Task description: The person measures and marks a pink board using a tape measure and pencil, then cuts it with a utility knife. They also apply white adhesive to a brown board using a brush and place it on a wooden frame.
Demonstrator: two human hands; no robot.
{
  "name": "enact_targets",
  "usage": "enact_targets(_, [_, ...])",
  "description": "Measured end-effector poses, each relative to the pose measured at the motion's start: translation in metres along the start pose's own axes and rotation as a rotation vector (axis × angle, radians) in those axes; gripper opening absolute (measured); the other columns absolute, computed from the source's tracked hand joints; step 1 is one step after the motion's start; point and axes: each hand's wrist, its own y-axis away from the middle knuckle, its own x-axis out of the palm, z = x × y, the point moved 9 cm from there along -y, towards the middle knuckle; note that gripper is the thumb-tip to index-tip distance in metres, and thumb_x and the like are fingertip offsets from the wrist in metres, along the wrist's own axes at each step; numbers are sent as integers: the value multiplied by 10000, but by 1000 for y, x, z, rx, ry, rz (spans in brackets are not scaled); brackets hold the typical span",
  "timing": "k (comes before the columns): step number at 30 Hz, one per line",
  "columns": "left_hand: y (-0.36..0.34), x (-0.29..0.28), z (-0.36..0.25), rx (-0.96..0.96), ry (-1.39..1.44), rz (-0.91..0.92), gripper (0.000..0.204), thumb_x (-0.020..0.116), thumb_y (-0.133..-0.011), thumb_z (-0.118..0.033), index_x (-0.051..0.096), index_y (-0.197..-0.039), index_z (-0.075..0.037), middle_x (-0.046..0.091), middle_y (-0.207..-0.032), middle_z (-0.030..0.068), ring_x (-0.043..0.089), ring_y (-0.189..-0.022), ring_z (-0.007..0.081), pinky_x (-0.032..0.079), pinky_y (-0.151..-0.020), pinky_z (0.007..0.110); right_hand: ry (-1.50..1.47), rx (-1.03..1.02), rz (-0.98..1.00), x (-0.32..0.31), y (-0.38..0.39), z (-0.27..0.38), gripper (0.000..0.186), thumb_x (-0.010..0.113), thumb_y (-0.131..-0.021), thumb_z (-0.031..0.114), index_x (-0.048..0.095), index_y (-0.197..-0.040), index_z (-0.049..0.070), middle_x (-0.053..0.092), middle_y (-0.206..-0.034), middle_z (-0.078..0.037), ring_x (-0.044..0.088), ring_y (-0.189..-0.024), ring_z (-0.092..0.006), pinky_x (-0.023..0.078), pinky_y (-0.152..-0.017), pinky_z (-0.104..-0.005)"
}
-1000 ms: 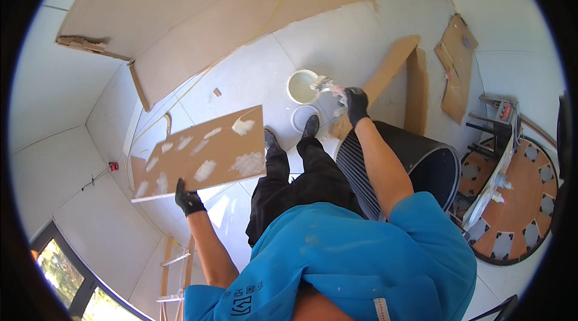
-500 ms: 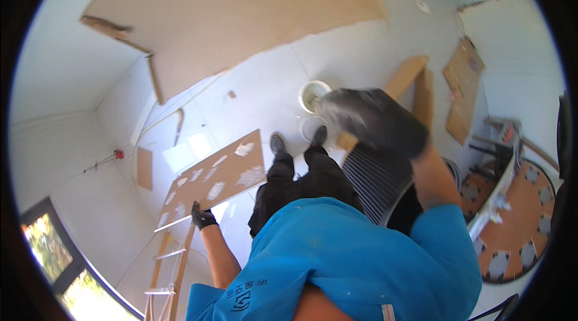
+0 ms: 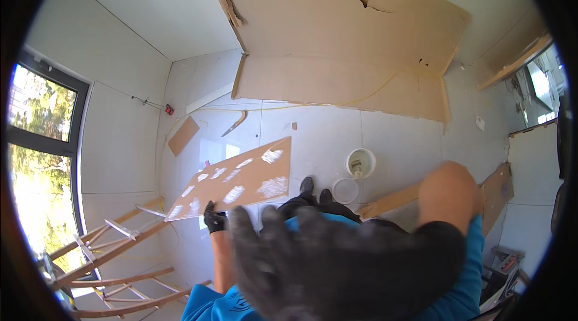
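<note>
left hand (image 3: pixel 214 221) clamped on board (image 3: pixel 235 179) edge, held level over floor (image 3: pixel 313 134) | right hand (image 3: pixel 343 261) blurred near camera, fingers spread, empty | risk: one-handed board may tip, paste dabs (image 3: pixel 274 187) sliding off

1 wood panel (image 3: pixel 238 179) carrying roughly 8 white adhesive dabs (image 3: pixel 272 187). 1 white bucket (image 3: pixel 360 162), 1 round lid (image 3: pixel 345 190), 2 black-gloved hands: left hand (image 3: pixel 214 220), right hand (image 3: pixel 337 267). 2 shoes (image 3: pixel 314 187), 1 wooden ladder (image 3: pixel 108 249)
</note>
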Motion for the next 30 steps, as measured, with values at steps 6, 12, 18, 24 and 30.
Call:
enact_targets(6, [103,25,-55,35,55,79,379,574,-857,-83,521,-1217,22,600,-1203,164,582,-1122,315,465,-997,466,-39,-355,-46,68,-22,-8,117,556,-859,138,571,-939,54,602,-803,-117,631,-694,-221,505,-570,-357])
enact_targets(12, [138,-22,-53,53,176,-53,372,562,-850,-82,526,-1199,41,609,-1196,168,579,-1135,306,465,-1004,443,-274,-518,-58,187,-61,-70,120,577,-852,130,584,-949,59,613,-819,-104,636,-720,-237,508,-600,-348])
enact_targets(18, [116,-83,-29,49,355,-293,342,554,-828,-19,555,-1169,6,612,-1173,156,597,-1096,289,507,-959,428,-50,-450,61,355,-57,-183,123,600,-847,160,624,-961,123,610,-977,-46,617,-831,-232,512,-709,-383])
enact_targets(24, [128,-96,2,106,463,-478,372,518,-830,-22,525,-1201,2,588,-1200,172,563,-1144,337,476,-1002,481,-480,181,943,540,55,-336,221,560,-862,271,611,-752,87,633,-723,-117,635,-652,-275,506,-576,-435])
enact_targets(30, [164,-98,8,217,481,-881,343,519,-842,-28,528,-1185,-7,579,-1178,164,571,-1097,345,488,-978,472,-894,987,1288,602,79,-421,221,606,-858,230,603,-798,17,638,-745,-127,678,-691,-249,576,-599,-392])
